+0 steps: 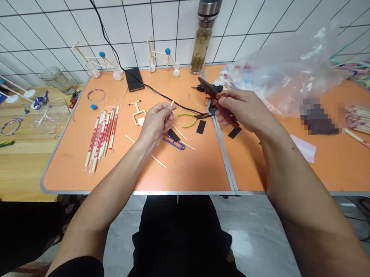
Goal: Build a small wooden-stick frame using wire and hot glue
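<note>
Stick (172,102) in left hand (158,120), liquid (201,42) in bottle (208,12)

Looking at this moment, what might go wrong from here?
The right hand grips a red-handled tool with a dark, tapering end; a slip near the left hand, which pinches a thin stick, might nick its fingers.
The black cable crosses the tabletop beyond the left hand and could get snagged.
The tall glass bottle stands beyond the tool, so a careless reach might tip it.
</note>
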`<state>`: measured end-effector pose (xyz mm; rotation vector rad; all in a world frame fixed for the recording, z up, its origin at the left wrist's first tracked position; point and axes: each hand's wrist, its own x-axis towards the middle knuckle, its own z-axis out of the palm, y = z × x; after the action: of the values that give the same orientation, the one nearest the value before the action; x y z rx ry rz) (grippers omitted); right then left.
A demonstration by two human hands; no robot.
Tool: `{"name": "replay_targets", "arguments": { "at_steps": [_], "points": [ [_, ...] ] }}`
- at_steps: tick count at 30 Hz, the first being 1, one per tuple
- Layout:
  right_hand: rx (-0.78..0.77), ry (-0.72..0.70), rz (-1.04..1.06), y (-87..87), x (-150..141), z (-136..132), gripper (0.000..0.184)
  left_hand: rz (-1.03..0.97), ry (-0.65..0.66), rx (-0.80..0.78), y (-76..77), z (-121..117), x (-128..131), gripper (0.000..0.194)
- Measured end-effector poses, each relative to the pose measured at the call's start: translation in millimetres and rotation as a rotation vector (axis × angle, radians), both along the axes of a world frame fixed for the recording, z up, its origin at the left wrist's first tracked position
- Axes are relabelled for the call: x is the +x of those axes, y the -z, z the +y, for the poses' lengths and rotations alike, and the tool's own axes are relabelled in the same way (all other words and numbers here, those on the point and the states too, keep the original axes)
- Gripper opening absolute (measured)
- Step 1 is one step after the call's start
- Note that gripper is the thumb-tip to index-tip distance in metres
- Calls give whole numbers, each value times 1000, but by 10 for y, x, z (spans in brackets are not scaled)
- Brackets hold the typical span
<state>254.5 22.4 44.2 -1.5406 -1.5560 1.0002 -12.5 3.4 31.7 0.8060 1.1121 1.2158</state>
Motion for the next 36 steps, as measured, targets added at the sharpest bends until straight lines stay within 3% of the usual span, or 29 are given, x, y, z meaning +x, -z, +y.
{"name": "replay_targets", "arguments": {
  "at_steps": [4,9,18,23,26,36],
  "points": [
    [-213,-144,450,85,-65,69,20,-16,15,10,-7,-14,4,17],
    [-357,-199,587,145,-257,1,15,-3,23,12,-14,-27,15,13],
    [-255,-327,406,272,-378,-114,34,-15,46,28,-26,-51,30,17],
    [-76,-392,167,196,-462,-205,26,1,61,35,-19,-55,41,13],
    [-18,-417,28,138,-503,-253,31,9,72,38,-14,-54,44,15],
    [157,-397,-186,143,-500,-239,23,-1,71,9,-25,-54,23,18]
  ]
}}
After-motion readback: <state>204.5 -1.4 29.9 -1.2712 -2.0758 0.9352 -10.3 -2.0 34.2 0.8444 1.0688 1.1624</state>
